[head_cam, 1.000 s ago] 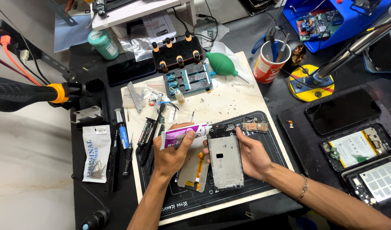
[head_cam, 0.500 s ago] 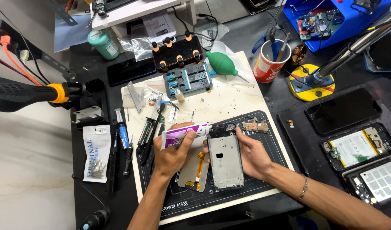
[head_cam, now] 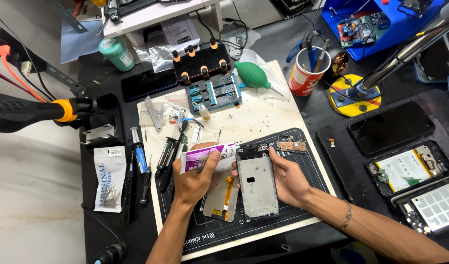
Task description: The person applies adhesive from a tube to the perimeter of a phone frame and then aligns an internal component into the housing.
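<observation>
While both hands work low over the dark mat, this is how things stand:

Left hand (head_cam: 194, 180): its grip is pinched around a white and purple glue tube (head_cam: 208, 157), which lies crosswise with its nozzle end pointing towards the other hand.

Right hand (head_cam: 286, 179): its grip is wrapped on the right edge of a grey metal phone frame (head_cam: 256, 185), fingers curled behind it and thumb at the side.

Phone frame: held upright lengthwise just right of the tube's tip, its top edge touching or almost touching the nozzle; I cannot tell which.

Display panel (head_cam: 221, 198): lies flat on the mat between the two grips, partly under the frame, an orange flex strip showing.

Mat (head_cam: 312, 166): black, on a beige board on the counter.

Circuit board (head_cam: 291, 144): just beyond the right grip.

Tools (head_cam: 168, 152): left of the left grip.
</observation>
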